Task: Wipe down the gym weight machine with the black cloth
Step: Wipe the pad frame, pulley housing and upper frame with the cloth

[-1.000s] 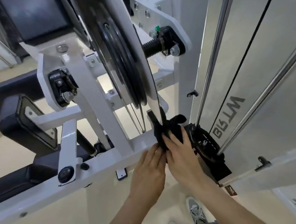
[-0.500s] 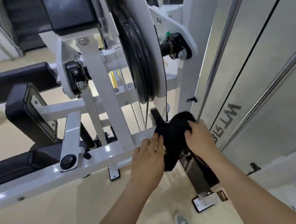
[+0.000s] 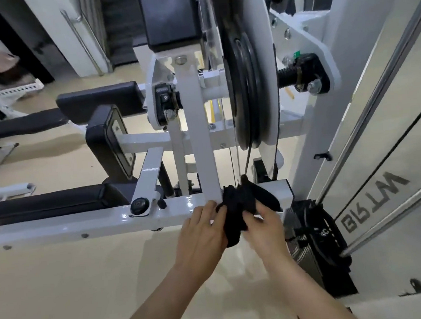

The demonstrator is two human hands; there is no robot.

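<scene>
1. Since the earlier frames the black cloth (image 3: 242, 207) has come down from beside the weight stack onto the white horizontal bar (image 3: 104, 218), and both hands have shifted left with it.
2. The left hand (image 3: 201, 232) lies against the bar's front face, its fingers curled onto the cloth's left edge; its grip is closed on the fabric.
3. The right hand (image 3: 265, 224) pinches the cloth from the right, thumb on top, grip also closed on it.
4. The cloth is bunched over the bar's top, just right of where the white upright post (image 3: 200, 135) meets the bar, one end hanging below it between the hands.
5. A black pulley wheel (image 3: 245, 89) hangs above; the weight stack (image 3: 309, 239) sits just right of the hands.
</scene>
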